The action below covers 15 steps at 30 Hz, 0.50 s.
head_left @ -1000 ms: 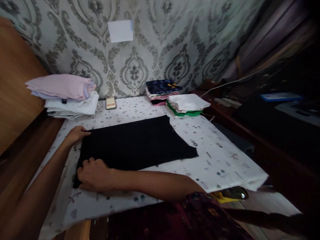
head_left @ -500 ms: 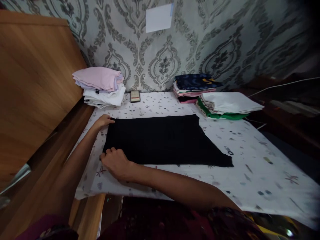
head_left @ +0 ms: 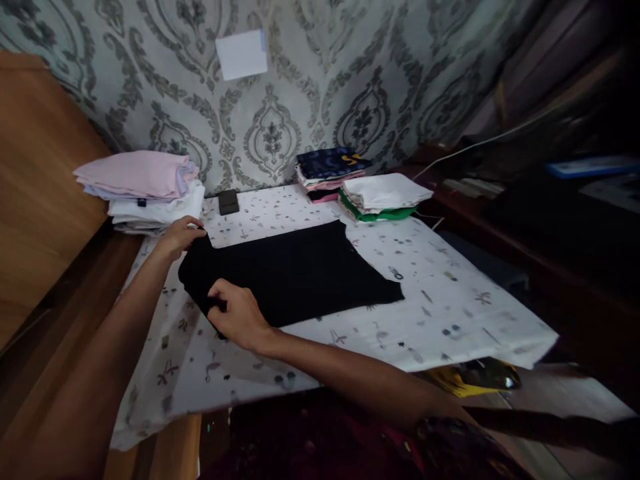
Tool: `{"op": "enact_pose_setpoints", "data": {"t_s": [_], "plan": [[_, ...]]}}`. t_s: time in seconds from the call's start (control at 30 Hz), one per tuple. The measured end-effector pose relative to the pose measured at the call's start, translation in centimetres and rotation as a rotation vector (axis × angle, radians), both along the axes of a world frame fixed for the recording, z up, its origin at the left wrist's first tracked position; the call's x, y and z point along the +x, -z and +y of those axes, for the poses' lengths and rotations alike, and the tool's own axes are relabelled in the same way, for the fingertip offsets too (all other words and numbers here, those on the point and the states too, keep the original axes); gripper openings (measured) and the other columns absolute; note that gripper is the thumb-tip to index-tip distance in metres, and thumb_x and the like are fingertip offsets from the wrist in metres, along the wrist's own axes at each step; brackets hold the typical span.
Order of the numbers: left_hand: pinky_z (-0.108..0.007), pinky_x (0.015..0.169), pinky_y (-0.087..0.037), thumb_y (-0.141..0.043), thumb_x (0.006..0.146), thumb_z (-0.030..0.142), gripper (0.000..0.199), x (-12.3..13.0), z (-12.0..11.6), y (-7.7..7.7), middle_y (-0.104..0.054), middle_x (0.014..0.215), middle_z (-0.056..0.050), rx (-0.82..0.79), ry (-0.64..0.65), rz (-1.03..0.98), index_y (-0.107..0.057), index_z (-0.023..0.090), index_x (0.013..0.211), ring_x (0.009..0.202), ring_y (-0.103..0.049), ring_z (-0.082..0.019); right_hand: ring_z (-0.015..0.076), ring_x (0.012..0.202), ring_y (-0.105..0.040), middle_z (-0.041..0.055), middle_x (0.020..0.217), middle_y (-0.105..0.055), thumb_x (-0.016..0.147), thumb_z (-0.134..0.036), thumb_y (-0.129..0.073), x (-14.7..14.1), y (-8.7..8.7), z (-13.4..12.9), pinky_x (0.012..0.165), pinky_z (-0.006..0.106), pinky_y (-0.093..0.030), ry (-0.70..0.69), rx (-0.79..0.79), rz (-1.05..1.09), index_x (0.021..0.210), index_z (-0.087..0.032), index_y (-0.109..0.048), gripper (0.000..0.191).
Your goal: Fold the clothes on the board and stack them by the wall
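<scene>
A black garment [head_left: 290, 270] lies flat across the cloth-covered table, its narrow pointed end toward the right. At its left end the fabric is lifted and folding over on itself. My left hand [head_left: 179, 238] pinches the far left corner of that end. Closer to me, my right hand [head_left: 237, 313] grips the near left corner with fingers curled round the cloth. The garment's exact kind does not show.
Pink and white folded clothes [head_left: 140, 177] are stacked at the back left, beside a small dark box [head_left: 229, 202]. Two more piles stand at the back right: a navy-topped stack [head_left: 333, 163] and a white-and-green stack [head_left: 385, 193]. A wooden cabinet [head_left: 45, 167] borders the left.
Both hands have raised the garment's left end and brought it rightward over the cloth, making a fold. The camera view has turned to the right.
</scene>
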<state>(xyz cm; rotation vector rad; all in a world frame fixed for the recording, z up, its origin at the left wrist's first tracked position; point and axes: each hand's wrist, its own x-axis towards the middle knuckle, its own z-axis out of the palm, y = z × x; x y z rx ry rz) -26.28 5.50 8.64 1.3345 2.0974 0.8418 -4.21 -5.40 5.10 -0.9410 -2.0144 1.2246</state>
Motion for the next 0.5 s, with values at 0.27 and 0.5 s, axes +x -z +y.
{"op": "enact_pose_setpoints", "data": {"t_s": [0.27, 0.5], "plan": [[-0.017, 0.04, -0.029, -0.065, 0.073, 0.018, 0.013, 10.7, 4.9, -0.1, -0.039, 0.05, 0.008, -0.01, 0.211, -0.14, -0.066, 0.017, 0.086, 0.041, -0.039, -0.007, 0.0088, 0.06, -0.054, -0.0047, 0.071, -0.06, 0.065, -0.018, -0.06, 8.9, 2.6, 1.5, 0.057, 0.022, -0.051, 0.118, -0.636, 0.575, 0.084, -0.018, -0.067, 0.021], [-0.019, 0.045, -0.044, -0.067, 0.079, 0.02, 0.009, 17.0, 8.3, 4.6, -0.053, 0.058, 0.004, -0.178, 0.284, -0.138, -0.061, 0.016, 0.085, 0.045, -0.054, -0.009, 0.0078, 0.058, -0.055, -0.0072, 0.063, -0.051, 0.059, -0.008, -0.069, 14.1, 3.7, 1.2, 0.067, 0.028, -0.06, 0.343, -0.969, 0.725, 0.077, -0.017, -0.061, 0.022]]}}
